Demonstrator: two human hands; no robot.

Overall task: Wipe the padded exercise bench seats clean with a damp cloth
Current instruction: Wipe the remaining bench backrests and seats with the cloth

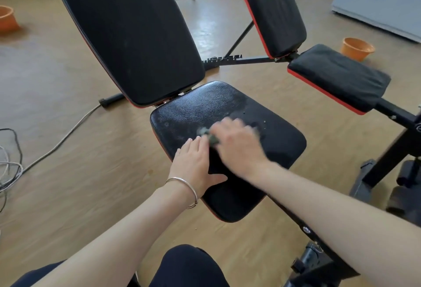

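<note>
The right grip point(237, 145), motion-blurred, seems to have its fingers curled over a small dark cloth point(210, 137), which is pressed onto the near seat pad point(205, 109) about its middle. The left grip point(196, 163) lies flat and empty just beside it, fingers straight on the pad's left edge, with a bracelet point(191, 187) on the wrist. Behind stands the tilted backrest point(136, 36). A second bench point(337, 74) stands to the right, with an orange bucket point(356, 48) beyond it.

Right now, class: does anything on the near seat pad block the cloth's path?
Yes: the left hand lies flat on the near seat pad, beside the cloth the right hand holds. Elsewhere nothing visible does.
</note>
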